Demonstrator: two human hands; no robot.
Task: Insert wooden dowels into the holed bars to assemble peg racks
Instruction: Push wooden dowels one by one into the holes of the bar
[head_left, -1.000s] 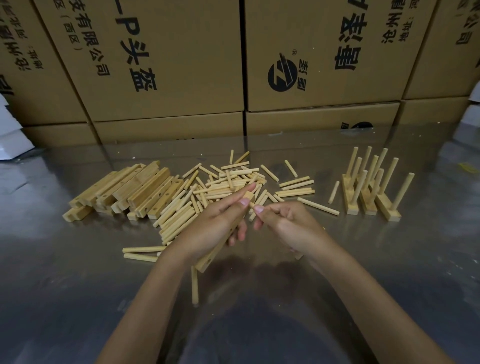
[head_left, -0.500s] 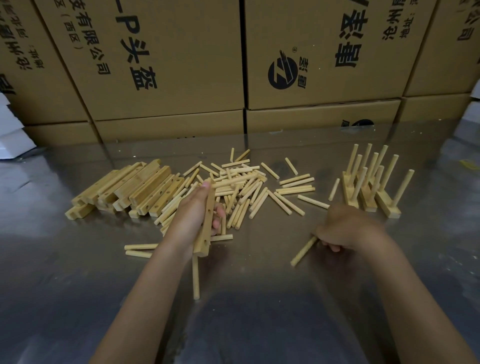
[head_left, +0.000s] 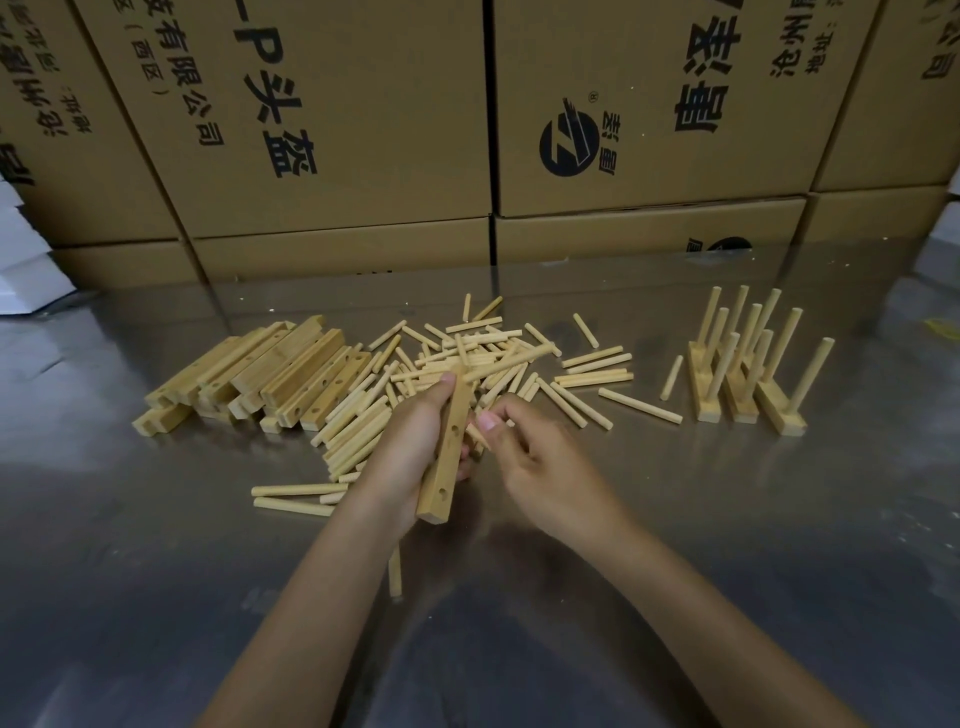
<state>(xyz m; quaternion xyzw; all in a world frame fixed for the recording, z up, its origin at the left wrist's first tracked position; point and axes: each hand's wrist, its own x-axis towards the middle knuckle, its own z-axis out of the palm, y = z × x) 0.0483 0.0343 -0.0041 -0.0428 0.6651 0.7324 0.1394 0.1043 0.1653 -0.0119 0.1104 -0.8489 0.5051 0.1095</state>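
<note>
Two holes show on the face of the holed bar, which the left hand grips with fingers wrapped round it, long axis running near to far above the counter. Just right of it, the right hand pinches something small beside the upper hole; whether it is a dowel I cannot tell. Loose dowels lie just beyond both hands.

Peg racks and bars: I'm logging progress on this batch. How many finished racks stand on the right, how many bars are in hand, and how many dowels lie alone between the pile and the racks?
Finished peg racks: 3
Holed bar held in the left hand: 1
Lone dowel beside the racks: 1
Total: 5
</note>
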